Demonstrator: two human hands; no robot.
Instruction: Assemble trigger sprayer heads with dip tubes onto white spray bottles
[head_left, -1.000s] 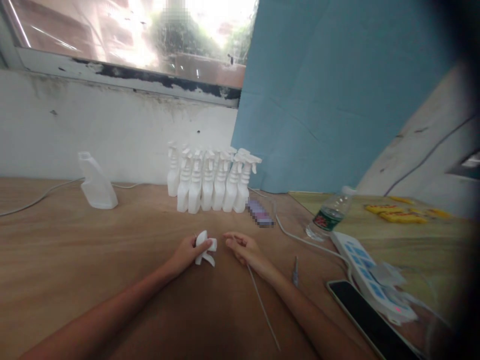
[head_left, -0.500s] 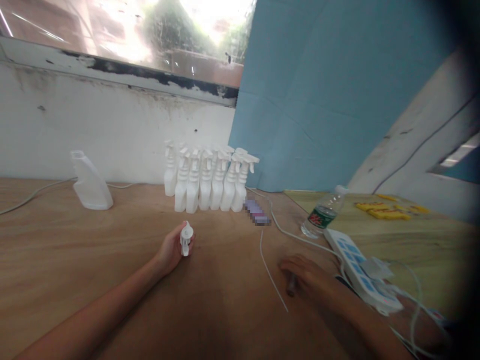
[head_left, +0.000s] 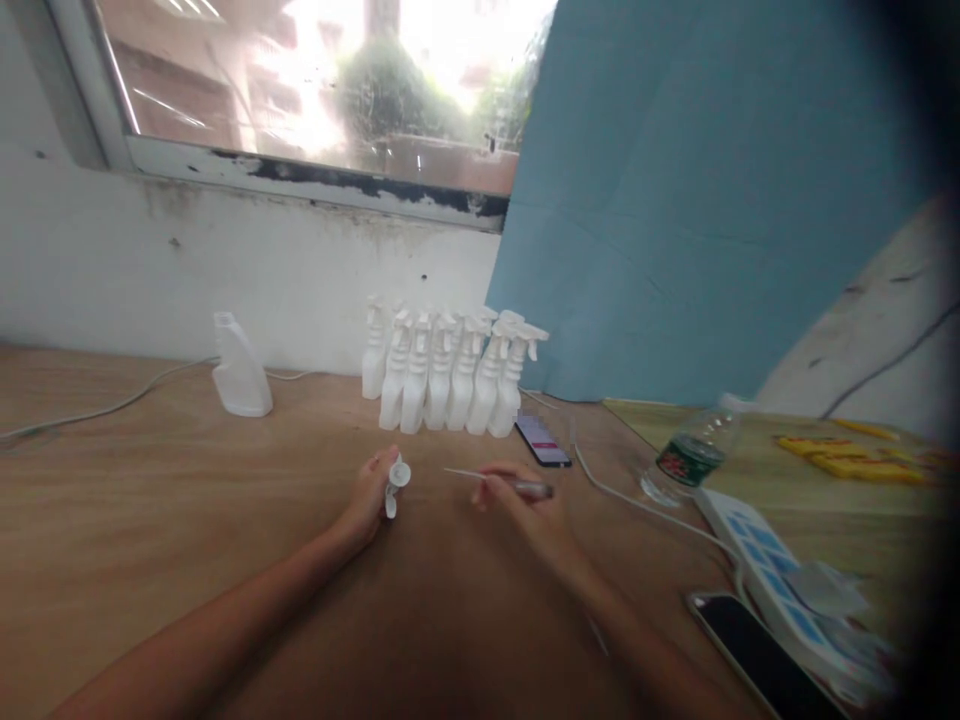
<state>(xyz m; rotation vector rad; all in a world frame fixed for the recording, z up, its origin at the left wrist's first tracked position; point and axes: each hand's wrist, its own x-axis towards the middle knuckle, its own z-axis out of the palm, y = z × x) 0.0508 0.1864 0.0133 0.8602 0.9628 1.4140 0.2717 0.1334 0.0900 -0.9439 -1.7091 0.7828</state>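
My left hand is closed around a white trigger spray head, whose round opening faces up toward me. My right hand grips a screwdriver by its dark handle, the thin shaft pointing left toward the spray head with a gap between them. Its tip is too fine to make out. Behind both hands stand several white spray bottles with trigger heads, packed close together. One white bottle without a head stands apart on the left. A thin pale tube lies mostly hidden beneath my right forearm.
A phone lies beside the bottle group, and another phone lies front right. A clear water bottle, a white power strip with cables and yellow packets occupy the right side. A blue curtain hangs behind.
My right hand has moved left and up from beside the power strip, bringing the screwdriver near the spray head. My left hand keeps its hold. The view has shifted, showing the front phone.
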